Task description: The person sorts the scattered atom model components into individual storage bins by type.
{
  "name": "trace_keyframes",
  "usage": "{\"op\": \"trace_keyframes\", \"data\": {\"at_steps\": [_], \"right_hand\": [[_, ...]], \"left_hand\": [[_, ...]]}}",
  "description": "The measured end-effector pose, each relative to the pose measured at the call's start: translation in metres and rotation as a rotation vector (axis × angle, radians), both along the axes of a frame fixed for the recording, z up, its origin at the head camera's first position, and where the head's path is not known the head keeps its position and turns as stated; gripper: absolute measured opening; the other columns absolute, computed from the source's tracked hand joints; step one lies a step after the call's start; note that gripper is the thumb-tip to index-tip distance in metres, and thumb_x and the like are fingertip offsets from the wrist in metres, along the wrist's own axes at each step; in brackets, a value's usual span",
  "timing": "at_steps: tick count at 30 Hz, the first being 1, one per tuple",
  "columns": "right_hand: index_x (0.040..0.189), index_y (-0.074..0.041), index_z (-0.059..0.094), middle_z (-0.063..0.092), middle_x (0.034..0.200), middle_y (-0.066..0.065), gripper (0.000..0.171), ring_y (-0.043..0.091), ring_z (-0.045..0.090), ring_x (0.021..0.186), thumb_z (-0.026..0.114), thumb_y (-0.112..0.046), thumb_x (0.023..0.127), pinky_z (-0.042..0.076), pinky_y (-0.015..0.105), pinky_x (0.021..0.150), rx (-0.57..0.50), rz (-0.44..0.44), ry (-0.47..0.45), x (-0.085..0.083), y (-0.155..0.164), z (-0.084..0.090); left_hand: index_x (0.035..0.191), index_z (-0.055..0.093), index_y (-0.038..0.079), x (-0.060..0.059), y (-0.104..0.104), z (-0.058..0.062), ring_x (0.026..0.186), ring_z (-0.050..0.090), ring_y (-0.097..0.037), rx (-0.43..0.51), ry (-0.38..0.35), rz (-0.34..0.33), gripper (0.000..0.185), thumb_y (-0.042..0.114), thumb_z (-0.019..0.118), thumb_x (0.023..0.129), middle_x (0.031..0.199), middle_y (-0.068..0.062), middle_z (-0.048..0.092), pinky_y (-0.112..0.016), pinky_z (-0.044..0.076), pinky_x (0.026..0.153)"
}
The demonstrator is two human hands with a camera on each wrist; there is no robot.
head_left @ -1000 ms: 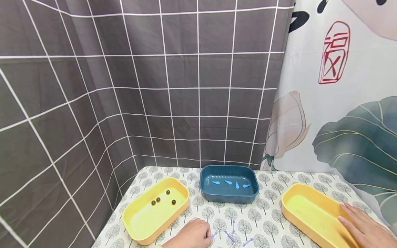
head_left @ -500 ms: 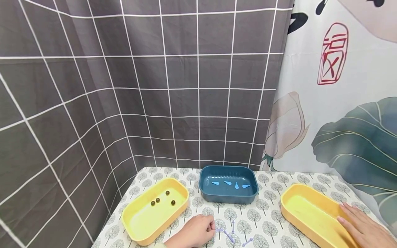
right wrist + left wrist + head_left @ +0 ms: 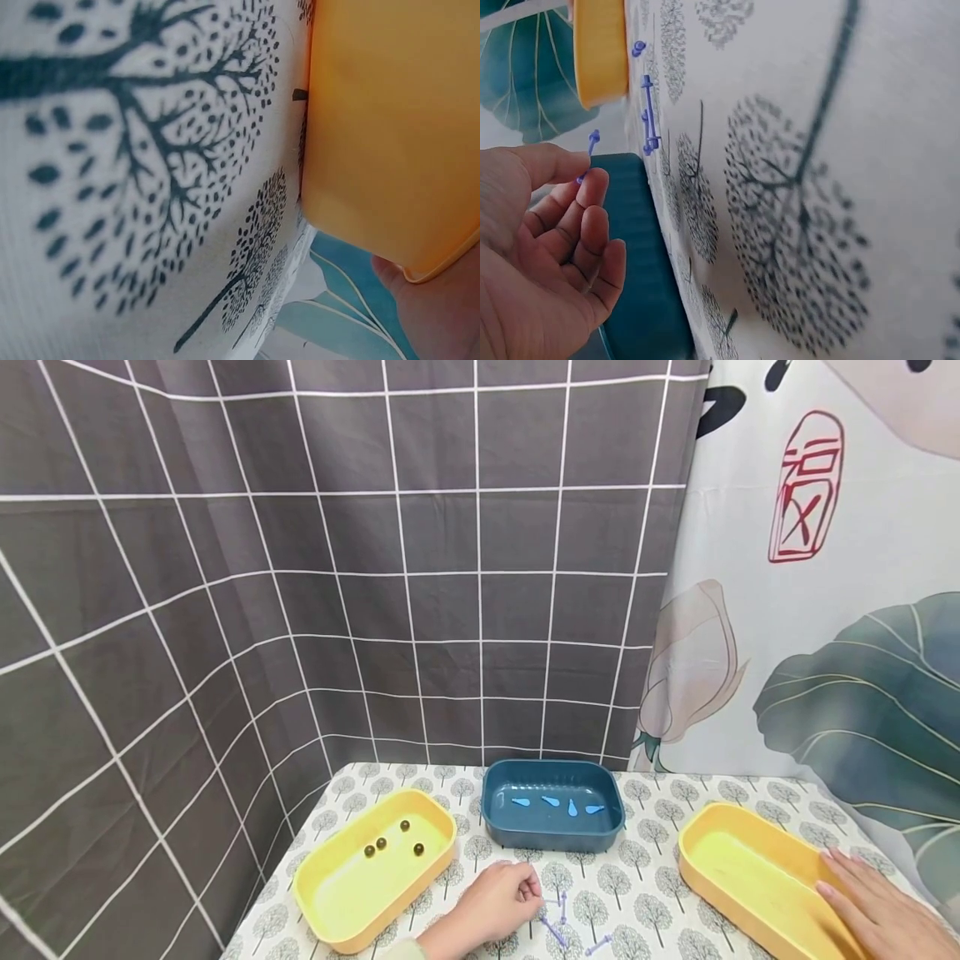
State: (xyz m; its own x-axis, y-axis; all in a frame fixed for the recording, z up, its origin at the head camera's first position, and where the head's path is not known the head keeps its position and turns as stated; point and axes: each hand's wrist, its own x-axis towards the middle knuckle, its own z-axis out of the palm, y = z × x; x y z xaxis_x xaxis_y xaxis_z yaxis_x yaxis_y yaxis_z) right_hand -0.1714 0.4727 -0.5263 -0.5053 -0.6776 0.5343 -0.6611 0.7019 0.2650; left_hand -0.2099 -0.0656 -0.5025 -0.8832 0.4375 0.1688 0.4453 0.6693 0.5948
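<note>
My left hand (image 3: 498, 900) is just above the patterned cloth in the head view. Between thumb and index finger it pinches a small purple dumbbell-shaped stick (image 3: 592, 147), tilted, with a knob at its upper end. Three similar purple sticks (image 3: 553, 932) lie on the cloth to the right of that hand; the left wrist view shows purple sticks (image 3: 649, 112) beyond the fingers. My right hand (image 3: 888, 906) rests with fairly straight fingers on the right rim of the right yellow tray (image 3: 738, 906). In the right wrist view the tray wall hides most of that hand.
The left yellow tray (image 3: 375, 918) holds several dark round beads (image 3: 405, 826). At the back centre, a dark blue tray (image 3: 551, 839) holds several light blue drop-shaped pieces (image 3: 572, 808). Dark grid curtain (image 3: 442, 610) and printed cloth (image 3: 720, 527) hang behind the table.
My left hand has moved right and slightly away from me, lifting one purple stick from the cloth in a pinch. My right hand stays on the yellow tray's rim.
</note>
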Motion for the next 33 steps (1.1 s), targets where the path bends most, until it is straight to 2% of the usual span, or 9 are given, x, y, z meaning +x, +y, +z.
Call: {"op": "trace_keyframes", "data": {"at_steps": [8, 13, 18, 21, 26, 33], "right_hand": [[0.143, 0.009, 0.048, 0.041, 0.149, 0.037, 0.112, 0.037, 0.017, 0.154, 0.066, -0.079, 0.075, 0.001, 0.038, 0.127, -0.008, 0.038, 0.017, -0.001, 0.0, 0.002], [0.146, 0.005, 0.047, 0.04, 0.152, 0.032, 0.117, 0.031, 0.014, 0.155, 0.07, -0.08, 0.069, -0.001, 0.033, 0.127, -0.001, -0.05, -0.015, 0.004, -0.005, 0.002], [0.15, 0.0, 0.045, 0.037, 0.157, 0.026, 0.121, 0.024, 0.009, 0.157, 0.074, -0.08, 0.063, -0.003, 0.028, 0.126, 0.004, -0.149, -0.053, 0.011, -0.01, 0.002], [0.15, 0.0, 0.044, 0.037, 0.157, 0.026, 0.121, 0.026, 0.01, 0.157, 0.073, -0.08, 0.064, -0.002, 0.028, 0.126, 0.007, -0.157, -0.057, 0.012, -0.011, 0.002], [0.15, 0.002, 0.044, 0.037, 0.156, 0.029, 0.121, 0.03, 0.013, 0.156, 0.072, -0.08, 0.066, -0.002, 0.031, 0.126, 0.006, -0.133, -0.045, 0.012, -0.01, 0.003], [0.15, 0.001, 0.045, 0.038, 0.156, 0.029, 0.121, 0.029, 0.013, 0.156, 0.072, -0.081, 0.065, -0.002, 0.031, 0.126, -0.001, -0.144, -0.042, 0.012, -0.011, 0.001]], "left_hand": [[0.081, 0.064, 0.023, -0.009, 0.018, 0.003, 0.067, 0.047, 0.007, 0.05, -0.001, -0.039, 0.014, 0.017, 0.076, 0.085, 0.072, 0.021, 0.054, -0.015, 0.045, 0.067], [0.081, 0.065, 0.022, -0.011, 0.03, 0.008, 0.07, 0.046, 0.005, 0.097, -0.041, -0.053, 0.014, 0.018, 0.078, 0.085, 0.073, 0.019, 0.054, -0.017, 0.044, 0.068], [0.081, 0.065, 0.022, -0.015, 0.043, 0.01, 0.071, 0.046, 0.006, 0.113, -0.023, -0.069, 0.015, 0.019, 0.079, 0.085, 0.073, 0.021, 0.054, -0.015, 0.042, 0.069], [0.081, 0.066, 0.023, -0.019, 0.049, 0.01, 0.071, 0.045, 0.007, 0.118, -0.004, -0.074, 0.014, 0.02, 0.079, 0.085, 0.072, 0.022, 0.054, -0.014, 0.041, 0.069], [0.081, 0.066, 0.022, -0.024, 0.058, 0.012, 0.068, 0.047, 0.007, 0.16, -0.016, -0.082, 0.015, 0.019, 0.079, 0.087, 0.073, 0.021, 0.056, -0.013, 0.044, 0.067], [0.081, 0.067, 0.02, -0.026, 0.067, 0.014, 0.066, 0.048, 0.007, 0.195, -0.016, -0.082, 0.014, 0.017, 0.08, 0.086, 0.072, 0.021, 0.056, -0.012, 0.045, 0.065]]}}
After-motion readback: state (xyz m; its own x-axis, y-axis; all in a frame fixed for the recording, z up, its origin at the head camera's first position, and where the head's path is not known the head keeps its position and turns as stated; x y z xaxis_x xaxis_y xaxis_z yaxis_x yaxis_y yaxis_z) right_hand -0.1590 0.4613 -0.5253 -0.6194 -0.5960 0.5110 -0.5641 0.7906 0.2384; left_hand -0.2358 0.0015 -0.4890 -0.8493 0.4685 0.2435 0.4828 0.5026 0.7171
